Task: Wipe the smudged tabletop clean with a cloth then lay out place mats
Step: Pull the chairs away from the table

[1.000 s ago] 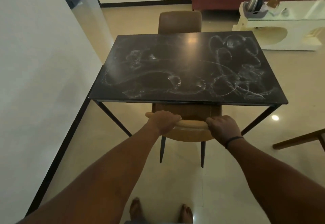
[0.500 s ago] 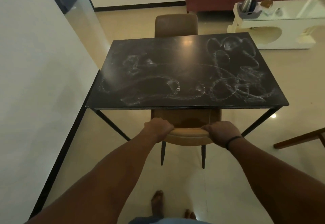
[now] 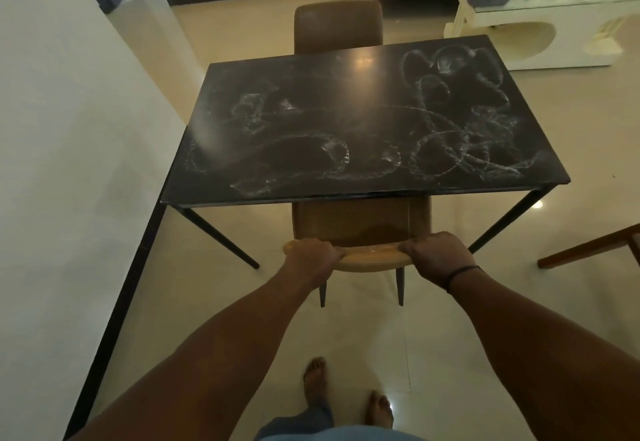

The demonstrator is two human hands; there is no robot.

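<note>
gripping the curved top rail of the tan padded chair (image 3: 360, 232): left hand (image 3: 311, 256) and right hand (image 3: 438, 256). beyond both hands, the black glossy rectangular tabletop (image 3: 346, 129) remains smudged. no cloth or mats visible; wiping not begun.

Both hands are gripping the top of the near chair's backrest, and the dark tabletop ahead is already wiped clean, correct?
Not quite. In the head view the left hand and right hand do grip the near chair by its backrest top, but the tabletop is not clean: white swirled smudges cover it.
</note>
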